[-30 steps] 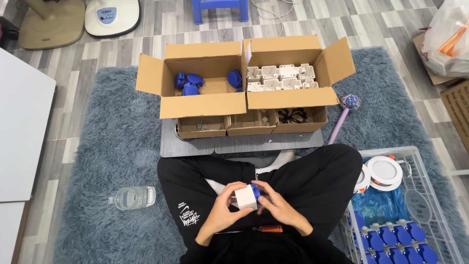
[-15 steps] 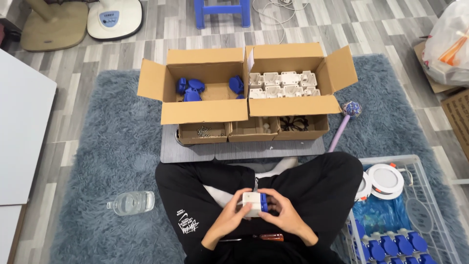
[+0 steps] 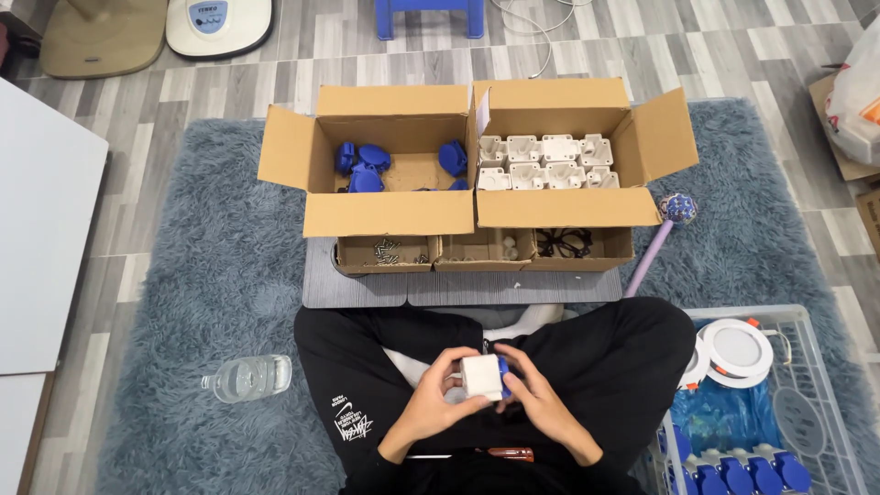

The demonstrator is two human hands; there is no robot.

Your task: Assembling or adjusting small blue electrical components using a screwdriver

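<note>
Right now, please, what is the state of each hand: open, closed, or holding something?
Left hand: closed on the white box part.
Right hand: closed on the same white box part, at its blue piece.

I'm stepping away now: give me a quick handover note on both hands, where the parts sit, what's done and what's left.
Left hand and right hand together grip a small white plastic box with a blue plastic piece over the lap.
Left open cardboard carton holds a few loose blue pieces; the right carton holds rows of white boxes.
A clear wire basket at the right holds finished-looking blue-fronted units.
Left: the unit in hand, plus the parts in both cartons.
</note>
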